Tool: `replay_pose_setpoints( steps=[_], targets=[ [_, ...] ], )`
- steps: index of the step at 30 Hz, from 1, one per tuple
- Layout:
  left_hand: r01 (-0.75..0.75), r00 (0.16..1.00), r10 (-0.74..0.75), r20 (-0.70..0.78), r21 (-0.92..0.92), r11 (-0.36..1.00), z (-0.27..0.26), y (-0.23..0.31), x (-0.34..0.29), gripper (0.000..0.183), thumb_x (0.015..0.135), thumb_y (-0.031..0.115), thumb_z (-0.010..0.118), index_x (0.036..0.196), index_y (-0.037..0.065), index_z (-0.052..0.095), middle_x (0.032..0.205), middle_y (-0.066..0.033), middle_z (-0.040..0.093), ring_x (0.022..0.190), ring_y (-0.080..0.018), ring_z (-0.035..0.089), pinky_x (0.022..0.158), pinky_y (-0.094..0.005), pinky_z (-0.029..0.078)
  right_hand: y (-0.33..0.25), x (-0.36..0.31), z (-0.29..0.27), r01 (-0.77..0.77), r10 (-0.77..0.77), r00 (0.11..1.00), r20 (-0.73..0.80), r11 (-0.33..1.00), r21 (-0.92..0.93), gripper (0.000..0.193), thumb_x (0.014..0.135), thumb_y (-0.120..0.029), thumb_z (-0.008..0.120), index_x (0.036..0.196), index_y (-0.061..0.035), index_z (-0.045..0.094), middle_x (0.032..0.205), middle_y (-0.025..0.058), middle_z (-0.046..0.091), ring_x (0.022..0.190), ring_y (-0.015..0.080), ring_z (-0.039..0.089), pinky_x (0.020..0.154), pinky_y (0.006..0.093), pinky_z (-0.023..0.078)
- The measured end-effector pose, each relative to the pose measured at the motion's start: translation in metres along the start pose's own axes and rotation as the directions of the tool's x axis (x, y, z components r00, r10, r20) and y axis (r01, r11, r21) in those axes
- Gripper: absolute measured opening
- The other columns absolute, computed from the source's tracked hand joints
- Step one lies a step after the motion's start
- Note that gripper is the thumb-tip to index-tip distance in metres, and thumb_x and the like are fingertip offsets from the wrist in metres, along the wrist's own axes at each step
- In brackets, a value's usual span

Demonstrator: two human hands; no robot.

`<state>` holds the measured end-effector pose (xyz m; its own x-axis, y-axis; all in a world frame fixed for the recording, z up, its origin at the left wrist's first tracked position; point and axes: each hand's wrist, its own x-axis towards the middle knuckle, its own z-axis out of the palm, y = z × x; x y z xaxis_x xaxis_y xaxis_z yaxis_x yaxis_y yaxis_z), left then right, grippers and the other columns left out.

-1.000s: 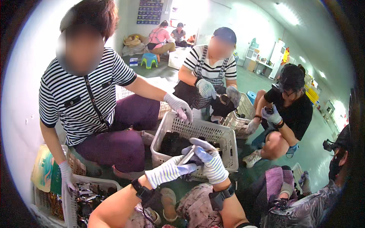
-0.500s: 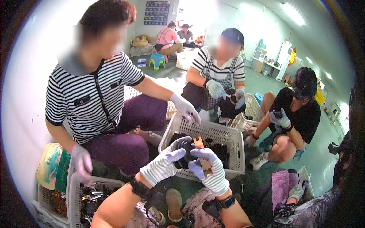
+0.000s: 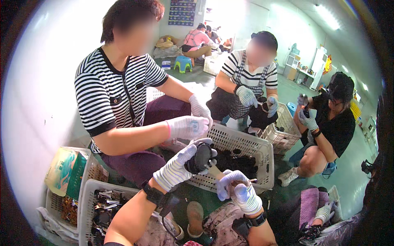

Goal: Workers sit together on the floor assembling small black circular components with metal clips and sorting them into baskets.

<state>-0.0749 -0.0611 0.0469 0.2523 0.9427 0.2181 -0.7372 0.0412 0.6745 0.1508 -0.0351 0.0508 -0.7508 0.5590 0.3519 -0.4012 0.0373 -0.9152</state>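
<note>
My left hand (image 3: 177,166), in a striped knit glove, is closed around a round black part (image 3: 199,158) with a smooth, disc-like face. My right hand (image 3: 243,192), gloved alike, is lower and to the right, its fingers curled on a thin tool. The tool's flat pale end (image 3: 214,171) points up toward the black part; whether the two touch I cannot tell. Most of the tool is hidden by my fingers. Both hands are above the near side of a white perforated basket (image 3: 262,153) holding a heap of black pieces (image 3: 236,164).
Across the basket, a co-worker in stripes reaches in with gloved hands (image 3: 191,125) close to mine. Two more co-workers sit beyond and to the right. A crate of mixed metal and black parts (image 3: 107,207) stands by my left forearm, beside another crate with a green box (image 3: 65,172).
My right hand has moved down and right, away from the black part, which now shows its round face. An orange piece at my hands is out of sight. The striped co-worker's hands have come together.
</note>
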Motion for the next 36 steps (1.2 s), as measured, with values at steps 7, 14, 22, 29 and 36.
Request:
replay_pose_setpoints(
  steps=[7, 14, 22, 29, 36],
  targets=[
    [-0.056, 0.998, 0.055, 0.012, 0.18, 0.982, 0.013, 0.01, -0.012, 0.073, 0.085, 0.053, 0.065, 0.138, 0.009, 0.041, 0.123, -0.0118, 0.058, 0.106, -0.0219, 0.06, 0.08, -0.0289, 0.054, -0.01, -0.006, 0.011, -0.2, 0.201, 0.98, 0.005, 0.978, -0.065, 0.046, 0.088, -0.046, 0.066, 0.111, -0.0064, 0.058, 0.086, -0.0007, 0.053, 0.074, 0.0083, 0.051, 0.067, 0.0238, 0.043],
    [-0.045, 0.998, 0.035, 0.049, 0.221, 0.974, 0.016, 0.014, -0.017, 0.072, 0.086, 0.052, 0.063, 0.137, 0.005, 0.043, 0.121, -0.0117, 0.059, 0.106, -0.0216, 0.06, 0.091, -0.0319, 0.049, -0.018, -0.011, 0.01, -0.442, 0.408, 0.887, 0.214, 0.886, 0.14, 0.067, 0.084, -0.044, 0.07, 0.132, -0.0028, 0.046, 0.107, 0.0059, 0.055, 0.086, 0.0125, 0.056, 0.078, 0.0284, 0.049],
    [0.093, 0.996, -0.093, -0.015, 0.321, 0.942, 0.025, 0.015, -0.021, 0.068, 0.087, 0.04, 0.068, 0.137, 0.001, 0.044, 0.121, -0.0107, 0.061, 0.111, -0.0187, 0.06, 0.098, -0.0319, 0.046, -0.013, -0.001, 0.007, -0.42, 0.417, 0.907, 0.066, 0.907, 0.036, 0.06, 0.073, -0.045, 0.078, 0.102, 0.0065, 0.068, 0.098, 0.0123, 0.066, 0.087, 0.0208, 0.065, 0.086, 0.0331, 0.051],
    [0.077, 0.996, -0.049, -0.071, 0.483, 0.872, 0.024, 0.016, -0.024, 0.062, 0.086, 0.032, 0.069, 0.135, 0.002, 0.047, 0.116, -0.0068, 0.062, 0.104, -0.0146, 0.06, 0.092, -0.0293, 0.047, -0.01, 0.006, 0.022, -0.473, 0.482, 0.876, -0.02, 0.866, 0.163, 0.032, 0.082, -0.028, 0.074, 0.096, 0.0009, 0.068, 0.092, 0.0025, 0.066, 0.086, 0.0113, 0.061, 0.085, 0.0253, 0.045],
    [-0.048, 0.999, 0.047, 0.01, 0.238, 0.97, 0.014, 0.014, -0.019, 0.046, 0.091, 0.03, 0.06, 0.129, 0.006, 0.05, 0.112, -0.0094, 0.061, 0.1, -0.0182, 0.062, 0.09, -0.0309, 0.049, 0.006, 0.004, 0.018, -0.296, 0.306, 0.947, -0.094, 0.949, 0.111, 0.058, 0.079, -0.056, 0.069, 0.089, 0.0018, 0.072, 0.08, 0.0101, 0.071, 0.08, 0.0149, 0.063, 0.1, 0.0301, 0.036]
  ],
)
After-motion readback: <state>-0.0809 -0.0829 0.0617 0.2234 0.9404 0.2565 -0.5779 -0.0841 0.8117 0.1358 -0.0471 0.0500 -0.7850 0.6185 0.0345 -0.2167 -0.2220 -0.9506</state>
